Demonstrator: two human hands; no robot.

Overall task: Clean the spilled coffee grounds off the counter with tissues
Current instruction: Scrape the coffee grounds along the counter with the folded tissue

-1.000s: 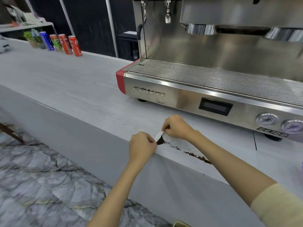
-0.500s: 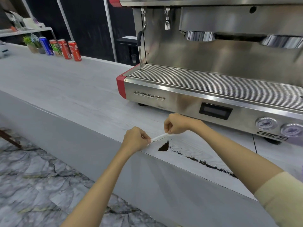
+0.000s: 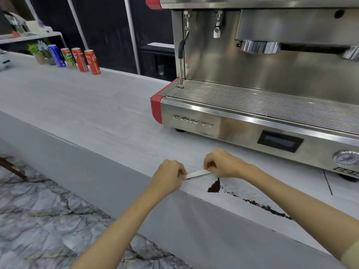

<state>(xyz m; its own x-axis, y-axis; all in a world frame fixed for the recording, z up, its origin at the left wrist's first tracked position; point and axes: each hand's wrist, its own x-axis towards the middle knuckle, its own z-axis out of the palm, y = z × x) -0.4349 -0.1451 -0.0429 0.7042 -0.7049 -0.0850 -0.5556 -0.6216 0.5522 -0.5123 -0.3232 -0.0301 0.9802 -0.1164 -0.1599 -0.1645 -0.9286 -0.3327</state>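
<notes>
- A pale grey counter (image 3: 97,117) is seen from above, with a steel espresso machine (image 3: 252,117) standing on it; every place below is given relative to that machine.
- A folded white tissue (image 3: 198,174) is stretched into a narrow strip in front of the machine's left end, close to the counter's near edge.
- The strip's left end is pinched by the left hand (image 3: 169,176), whose fingers are curled around it.
- The strip's right end is pinched by the right hand (image 3: 221,166), fingers likewise curled, a little closer to the machine than the left hand.
- The strip's long axis is thus laid roughly parallel to the machine's front, tilted slightly so that the right end sits nearer the machine.
- A small dark heap of coffee grounds (image 3: 214,188) is seen on the counter just on the viewer's side of the strip's right end, farther from the machine than the tissue.
- A thinner trail of grounds (image 3: 270,209) is drawn out from the heap to the right along the counter edge, below the machine's display.
- The heap is judged to lie nearer the right hand than the left; whether the tissue touches the counter cannot be told.
- The coming move is judged to depend on the strip being brought toward the viewer and rightward, broadside across the heap.
- Drink cans (image 3: 77,59) are stood far to the machine's left, well apart from the spill.
</notes>
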